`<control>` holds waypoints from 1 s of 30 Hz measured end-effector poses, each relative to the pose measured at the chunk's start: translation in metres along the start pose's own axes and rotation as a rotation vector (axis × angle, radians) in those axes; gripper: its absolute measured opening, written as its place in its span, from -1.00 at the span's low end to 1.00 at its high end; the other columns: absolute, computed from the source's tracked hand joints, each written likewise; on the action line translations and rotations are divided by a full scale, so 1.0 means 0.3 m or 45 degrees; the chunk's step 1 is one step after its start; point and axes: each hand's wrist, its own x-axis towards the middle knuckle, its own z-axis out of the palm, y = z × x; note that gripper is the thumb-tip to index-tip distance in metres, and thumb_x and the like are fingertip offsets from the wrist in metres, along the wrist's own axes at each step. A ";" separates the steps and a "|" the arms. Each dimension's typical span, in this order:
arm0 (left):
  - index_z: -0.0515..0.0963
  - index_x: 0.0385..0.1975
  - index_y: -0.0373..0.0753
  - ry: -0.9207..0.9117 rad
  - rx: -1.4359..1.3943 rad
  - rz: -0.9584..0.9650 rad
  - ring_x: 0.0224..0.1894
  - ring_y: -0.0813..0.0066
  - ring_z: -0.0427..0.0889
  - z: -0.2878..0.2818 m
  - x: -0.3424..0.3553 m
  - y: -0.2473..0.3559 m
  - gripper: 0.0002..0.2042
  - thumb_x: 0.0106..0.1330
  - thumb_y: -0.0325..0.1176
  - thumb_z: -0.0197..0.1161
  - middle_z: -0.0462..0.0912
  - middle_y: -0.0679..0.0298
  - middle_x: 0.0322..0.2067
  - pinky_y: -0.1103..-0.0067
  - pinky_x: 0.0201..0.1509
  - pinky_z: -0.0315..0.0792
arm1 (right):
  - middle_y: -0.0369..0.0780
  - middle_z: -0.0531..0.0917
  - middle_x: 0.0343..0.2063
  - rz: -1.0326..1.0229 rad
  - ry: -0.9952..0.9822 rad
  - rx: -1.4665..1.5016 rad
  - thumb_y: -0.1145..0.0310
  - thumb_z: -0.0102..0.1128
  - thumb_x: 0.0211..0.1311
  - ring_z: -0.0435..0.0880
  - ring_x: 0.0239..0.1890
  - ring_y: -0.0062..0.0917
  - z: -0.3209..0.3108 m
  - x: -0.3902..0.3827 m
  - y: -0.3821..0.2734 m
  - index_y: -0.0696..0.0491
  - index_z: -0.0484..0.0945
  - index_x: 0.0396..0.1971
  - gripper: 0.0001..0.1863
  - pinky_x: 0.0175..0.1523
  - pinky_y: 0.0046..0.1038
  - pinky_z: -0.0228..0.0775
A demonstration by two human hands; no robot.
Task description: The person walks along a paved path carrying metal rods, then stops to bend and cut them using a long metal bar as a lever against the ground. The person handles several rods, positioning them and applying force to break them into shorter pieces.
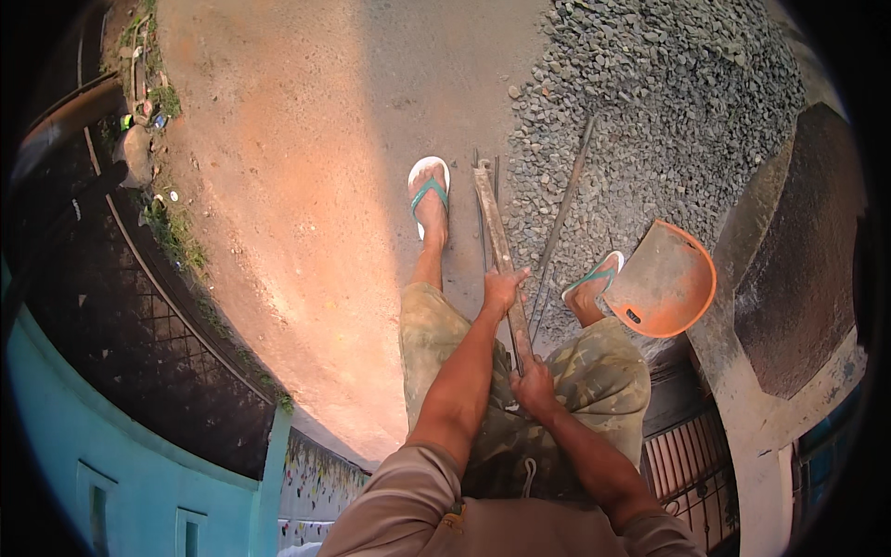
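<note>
The packed earth ground (278,186) spreads widest, ahead of the hands and to their left. A heap of grey gravel (650,111) spills over it ahead and to the right. Right of the hands, just beside the right foot (589,295), sits an orange-rimmed container (664,278). The long bar (493,218) runs forward from between the knees, its far end beside the left foot (429,176). A grey rod (572,187) lies to the right of the bar along the gravel's edge, and thin dark rods (497,178) show close by the bar; whether they touch it, I cannot tell. Smallest are the hands, both closed around the bar: the left hand (502,290) partway along, the right hand (534,388) near the close end.

Handling it well probably means a firm rear grip, with the forward hand guiding and the wrists in line with the bar. A steady, level hold would spare the sandalled feet on either side.

The tightest edges seem to be to the right, where gravel, foot and container rim crowd together. The more generous room looks to be leftward, past the left foot, up to the weedy verge (176,232).
</note>
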 end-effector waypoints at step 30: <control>0.50 -0.29 -0.42 0.341 0.927 0.618 -0.14 -0.24 0.51 -0.058 0.730 0.070 -0.75 0.26 -0.31 0.09 0.54 -0.27 -0.30 0.16 -0.06 0.37 | 0.13 0.53 -0.12 0.129 -0.377 -0.009 0.55 0.17 -0.05 0.55 -0.06 -0.03 -0.719 0.065 -0.109 -0.02 0.12 0.32 -0.17 0.02 -0.29 0.39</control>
